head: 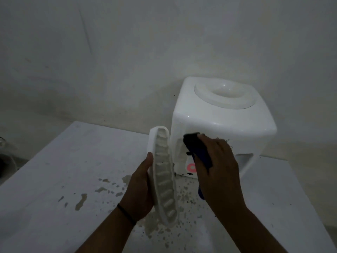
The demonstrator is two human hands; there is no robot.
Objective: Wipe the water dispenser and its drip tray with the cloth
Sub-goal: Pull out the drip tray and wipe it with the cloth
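Observation:
A white tabletop water dispenser (224, 117) stands on the table against the wall, its bottle well on top with no bottle in it. My left hand (140, 189) grips the white ribbed drip tray (164, 176), held on edge above the table just left of the dispenser. My right hand (217, 161) holds a dark blue cloth (197, 148) and presses it against the dispenser's front face, above a red mark (191, 167). The tap area is mostly hidden behind that hand.
The white table (54, 170) has puddles and splashes of dirty water (102, 190) in front of the dispenser and under the tray. A dim wall (127, 61) rises right behind. A dark object (5, 161) sits at the far left edge.

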